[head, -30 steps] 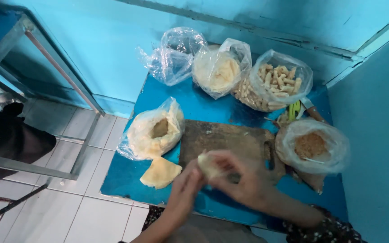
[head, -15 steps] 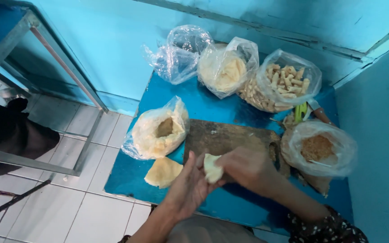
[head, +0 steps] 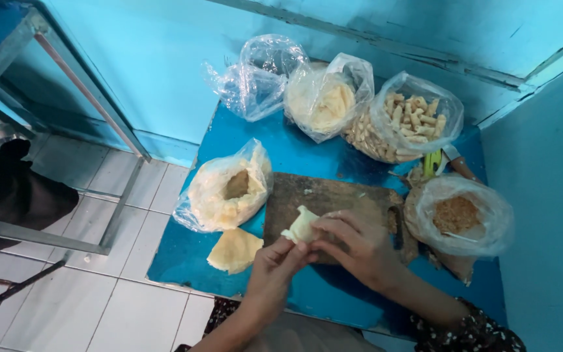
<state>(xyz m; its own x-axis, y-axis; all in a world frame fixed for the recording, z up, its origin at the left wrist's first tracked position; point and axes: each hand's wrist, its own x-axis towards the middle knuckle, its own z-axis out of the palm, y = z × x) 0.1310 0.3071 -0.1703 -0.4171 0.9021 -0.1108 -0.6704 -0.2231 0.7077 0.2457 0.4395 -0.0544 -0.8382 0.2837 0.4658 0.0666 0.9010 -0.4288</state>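
Both hands meet over the near edge of a dark wooden cutting board that lies on a blue worktop. Between them sits a small pale dough wrapper, folded into a little parcel. The left hand comes up from below with its fingertips pinched on the parcel's lower end, and the right hand curls over from the right, its fingers closed on the parcel's upper side. So both hands are clamped on the same piece, which is held just above the board's front left corner.

To the left of the hands a flat, pale yellow wrapper sheet lies on the worktop, just beside the board. Behind it stands an open plastic bag of wrappers, touching the board's left edge. Along the wall at the back stand three more clear bags: a nearly empty crumpled bag, a bag of pale yellow stuff, and a bag of short beige sticks. To the right of the board sits a bag of brown crumbly filling. A knife with a brown handle and something green lie between that bag and the bag of sticks. The floor to the left is white tile, with a grey metal frame standing on it.
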